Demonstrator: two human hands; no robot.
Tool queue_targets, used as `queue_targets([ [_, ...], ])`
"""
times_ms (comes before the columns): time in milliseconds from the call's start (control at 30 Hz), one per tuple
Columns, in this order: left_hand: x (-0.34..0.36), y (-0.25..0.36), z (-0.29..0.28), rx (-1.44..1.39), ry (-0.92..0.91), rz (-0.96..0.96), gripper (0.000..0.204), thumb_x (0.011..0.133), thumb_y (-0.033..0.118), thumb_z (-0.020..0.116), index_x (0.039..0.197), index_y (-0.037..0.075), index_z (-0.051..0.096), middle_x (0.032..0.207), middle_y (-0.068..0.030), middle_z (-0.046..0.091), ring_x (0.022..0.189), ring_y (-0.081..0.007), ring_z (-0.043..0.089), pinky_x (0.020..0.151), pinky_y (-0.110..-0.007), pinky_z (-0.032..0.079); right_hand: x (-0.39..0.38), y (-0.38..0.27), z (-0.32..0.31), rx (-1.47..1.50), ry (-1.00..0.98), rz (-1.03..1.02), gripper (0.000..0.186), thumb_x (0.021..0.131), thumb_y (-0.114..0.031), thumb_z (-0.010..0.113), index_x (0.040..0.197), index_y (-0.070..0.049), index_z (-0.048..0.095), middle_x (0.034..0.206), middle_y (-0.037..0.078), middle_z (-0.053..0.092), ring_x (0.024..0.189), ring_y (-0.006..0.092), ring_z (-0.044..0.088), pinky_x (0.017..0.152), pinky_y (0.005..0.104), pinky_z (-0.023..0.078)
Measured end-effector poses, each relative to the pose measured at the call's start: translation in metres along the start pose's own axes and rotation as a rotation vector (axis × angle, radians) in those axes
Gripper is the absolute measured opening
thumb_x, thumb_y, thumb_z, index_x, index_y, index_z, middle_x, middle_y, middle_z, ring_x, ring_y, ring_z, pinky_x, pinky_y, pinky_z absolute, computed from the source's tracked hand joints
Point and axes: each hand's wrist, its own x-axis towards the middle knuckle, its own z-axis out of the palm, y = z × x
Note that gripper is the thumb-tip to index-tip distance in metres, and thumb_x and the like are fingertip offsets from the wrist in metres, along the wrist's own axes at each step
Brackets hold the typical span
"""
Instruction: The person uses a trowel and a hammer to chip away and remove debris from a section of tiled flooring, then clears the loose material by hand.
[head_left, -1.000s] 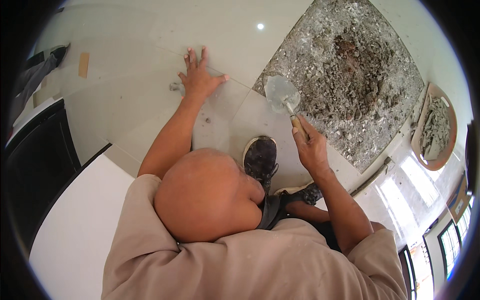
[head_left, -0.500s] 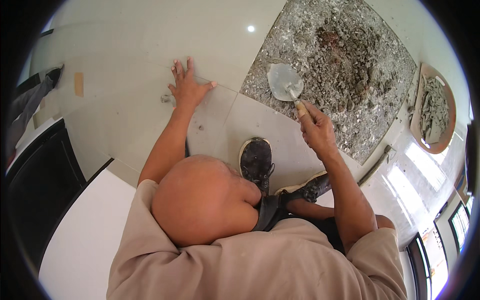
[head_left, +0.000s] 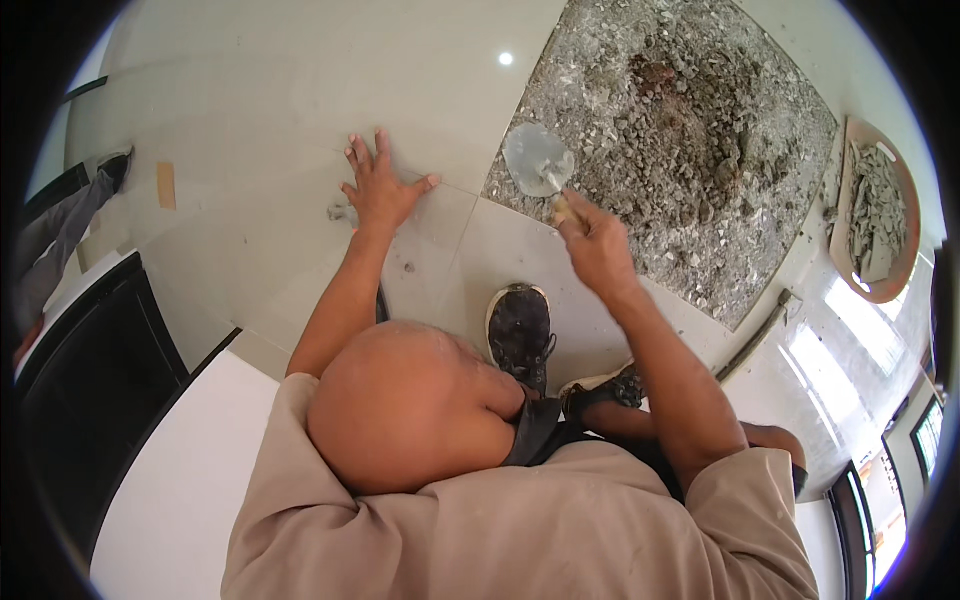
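My right hand [head_left: 597, 245] is closed round the handle of a trowel [head_left: 535, 158], whose broad grey blade lies over the left corner of a square of exposed rubble [head_left: 690, 170]. Broken mortar and gravel fill that square, darker and looser toward its middle. My left hand [head_left: 383, 190] rests on the pale floor tiles [head_left: 270, 110] with its fingers spread, holding nothing. Close to its wrist sits a small greyish object [head_left: 340, 213] that I cannot make out.
At the right stands a tan basin [head_left: 910, 230] holding broken grey pieces. A hammer-like tool [head_left: 762, 332] lies along the rubble's lower right edge. My shoe [head_left: 519, 325] is on the tiles near the rubble. Another person's leg [head_left: 75, 225] shows at far left, beside a dark cabinet [head_left: 100, 370].
My right hand has drawn the trowel to the left, toward the rubble's left corner. My left hand stays spread on the tiles.
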Motion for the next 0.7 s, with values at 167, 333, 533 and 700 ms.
queue_targets([
  [167,0.005,-0.008,-0.004,0.021,0.014,-0.011,0.130,0.070,0.070,0.080,0.165,0.020,0.007,0.170,-0.0206,-0.005,0.157,-0.0376,-0.002,0.112,-0.077,0.017,0.031,-0.040,-0.056,0.482,-0.492,0.567,0.054,0.101,-0.041,0.062,0.142,-0.008,0.055,0.073,0.001,0.055,0.056,0.0087,0.054,0.043,0.0262,0.043],
  [333,0.004,-0.010,0.000,0.041,0.004,-0.016,0.130,0.070,0.070,0.080,0.165,0.021,0.005,0.170,-0.0200,-0.005,0.158,-0.0369,-0.002,0.113,-0.077,0.017,0.020,-0.080,-0.030,0.464,-0.437,0.627,0.033,0.103,-0.037,0.057,0.110,-0.006,0.059,0.073,0.001,0.051,0.053,0.0095,0.049,0.041,0.0270,0.039],
  [533,0.000,-0.010,0.003,0.026,0.021,-0.017,0.130,0.068,0.072,0.079,0.165,0.021,0.007,0.171,-0.0190,-0.003,0.158,-0.0364,-0.001,0.113,-0.076,0.017,0.012,-0.054,-0.032,0.368,-0.405,0.527,0.029,0.103,-0.035,0.056,0.109,-0.007,0.061,0.070,-0.001,0.049,0.049,0.0073,0.046,0.037,0.0255,0.037],
  [700,-0.001,-0.007,0.004,0.023,0.033,0.003,0.130,0.068,0.071,0.080,0.165,0.020,0.010,0.170,-0.0207,-0.003,0.158,-0.0375,0.000,0.112,-0.077,0.018,0.023,-0.036,-0.042,0.409,-0.482,0.528,0.033,0.103,-0.033,0.057,0.121,-0.006,0.063,0.069,-0.002,0.049,0.048,0.0070,0.046,0.037,0.0252,0.037],
])
